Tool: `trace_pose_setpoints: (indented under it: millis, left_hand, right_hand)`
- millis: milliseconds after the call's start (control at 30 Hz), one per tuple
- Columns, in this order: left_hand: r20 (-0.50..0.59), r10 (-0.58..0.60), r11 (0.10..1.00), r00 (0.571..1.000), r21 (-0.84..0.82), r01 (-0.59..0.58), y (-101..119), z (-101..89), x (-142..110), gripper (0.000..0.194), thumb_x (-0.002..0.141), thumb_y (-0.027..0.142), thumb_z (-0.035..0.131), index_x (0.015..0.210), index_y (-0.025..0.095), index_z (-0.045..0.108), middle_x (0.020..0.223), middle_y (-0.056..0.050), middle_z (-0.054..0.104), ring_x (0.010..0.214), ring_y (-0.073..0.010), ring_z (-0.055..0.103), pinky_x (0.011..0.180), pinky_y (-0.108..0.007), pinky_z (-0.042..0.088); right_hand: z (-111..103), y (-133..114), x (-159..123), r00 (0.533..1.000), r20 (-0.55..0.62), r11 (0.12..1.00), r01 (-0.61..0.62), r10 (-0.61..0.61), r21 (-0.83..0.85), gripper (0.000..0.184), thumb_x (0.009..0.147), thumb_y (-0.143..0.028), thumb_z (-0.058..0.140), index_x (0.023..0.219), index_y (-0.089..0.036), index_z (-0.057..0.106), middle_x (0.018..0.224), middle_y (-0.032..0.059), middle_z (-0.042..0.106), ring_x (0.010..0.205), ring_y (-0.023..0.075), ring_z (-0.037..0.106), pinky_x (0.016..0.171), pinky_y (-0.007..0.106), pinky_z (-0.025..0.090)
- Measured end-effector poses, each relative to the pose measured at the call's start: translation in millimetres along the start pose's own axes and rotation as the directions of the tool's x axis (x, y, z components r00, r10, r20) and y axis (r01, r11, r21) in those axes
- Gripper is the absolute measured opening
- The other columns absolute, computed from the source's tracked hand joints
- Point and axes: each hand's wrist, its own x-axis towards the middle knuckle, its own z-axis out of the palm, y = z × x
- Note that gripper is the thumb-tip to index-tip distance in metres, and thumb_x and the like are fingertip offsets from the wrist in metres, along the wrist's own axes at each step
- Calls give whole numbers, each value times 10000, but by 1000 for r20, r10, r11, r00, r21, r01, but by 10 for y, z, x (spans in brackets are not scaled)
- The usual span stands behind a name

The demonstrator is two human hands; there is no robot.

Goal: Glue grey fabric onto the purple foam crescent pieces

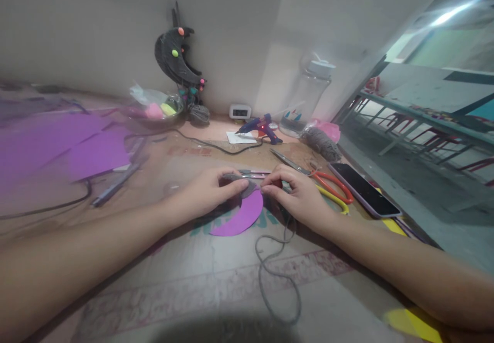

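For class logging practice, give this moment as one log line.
left hand: holding purple crescent by gray end; right hand: at crescent's edge; gray yarn: looped on table; glue gun: red light on

No lettering or number is legible. The display (241, 112) of the white clock (232, 111) near the worktop's (227, 312) rear edge is unreadable; red print (173, 297) toward the front edge is too blurred.
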Motion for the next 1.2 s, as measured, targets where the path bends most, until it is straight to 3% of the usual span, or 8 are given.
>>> trace_pose_setpoints:
  millis: [300,833,1100,1200]
  left_hand:
    - [39,40,998,998,56,-42,12,6,-11,341,843,517,532,807,189,617,657,-10,650,533,-131,544,465,-220,370]
    - [85,128,984,988,110,-137,15,0,-10,322,855,495,517,760,207,627,681,-12,670,626,-160,599,578,-258,425]
    - [64,53,998,997,34,-55,27,14,-24,328,846,508,528,814,199,629,676,-16,661,593,-152,585,523,-244,410]
    - [74,36,999,997,19,-37,26,14,-24,332,845,510,532,842,193,631,665,-12,657,569,-145,573,502,-235,396]
  right_hand:
    - [8,-30,-5,996,51,998,-68,68,-14,97,851,-254,646,786,-181,653,723,2,590,664,131,531,602,252,398]
    - [16,-61,-13,997,34,996,-71,73,-45,116,855,-273,628,782,-186,650,729,11,654,651,137,562,588,251,408]
    - [11,-4,-2,995,59,994,-79,75,70,136,904,-262,534,921,-184,644,898,38,683,813,162,616,725,279,464]
    - [-20,-4,-10,995,104,999,-4,-2,52,174,900,-280,540,1008,-186,638,895,40,623,800,165,576,726,293,451]
